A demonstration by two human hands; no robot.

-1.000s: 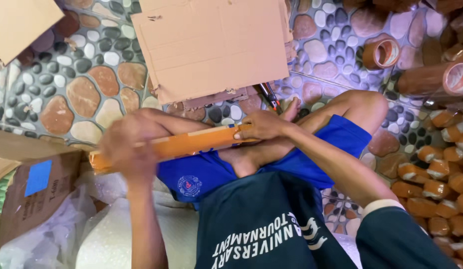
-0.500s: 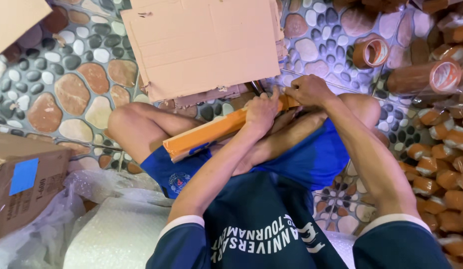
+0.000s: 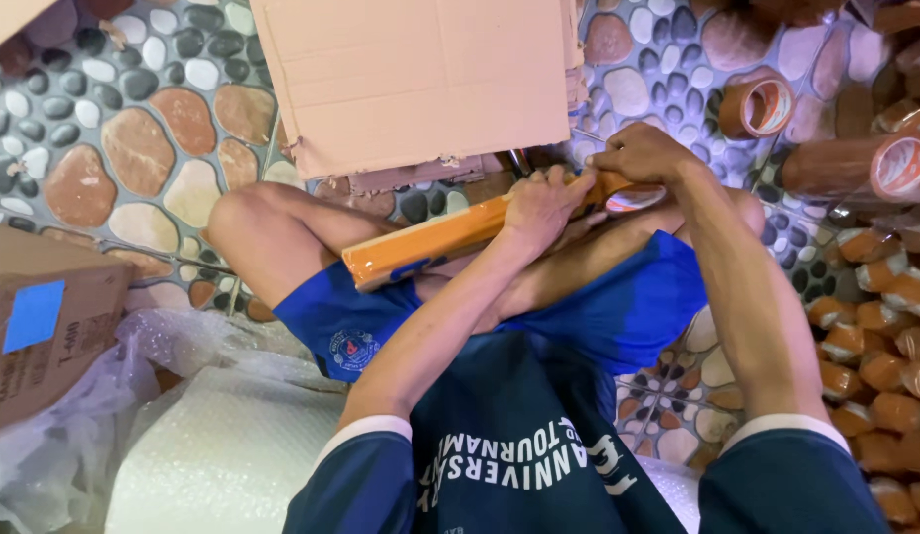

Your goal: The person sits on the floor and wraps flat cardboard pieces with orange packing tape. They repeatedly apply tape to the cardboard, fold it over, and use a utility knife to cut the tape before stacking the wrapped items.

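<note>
Your left hand (image 3: 541,203) clamps down on the long orange wrapped package (image 3: 450,237), fingers curled over its top edge, narrow and closed around it, gripping near the right end. Your right hand (image 3: 640,156) sits at that same end, just beside the left, fingers bent tight and pinching; a bit of clear tape (image 3: 635,199) shows under it, but whether the fingers hold the tape or only the package end you cannot tell. The package lies tilted across your lap, low end toward the left knee (image 3: 244,222), high end under both hands, above the blue shorts (image 3: 618,307). A flat cardboard sheet (image 3: 420,79) lies on the pebble-pattern floor (image 3: 114,129) just beyond the hands, its near edge close to the package. To the right, brown tape rolls (image 3: 762,104) lie on the floor, and a pile of small orange wrapped packs (image 3: 880,336) sits by your right leg. To the left, a cardboard box (image 3: 45,326) with a blue patch, with bubble wrap (image 3: 223,445) near it by your left thigh.
</note>
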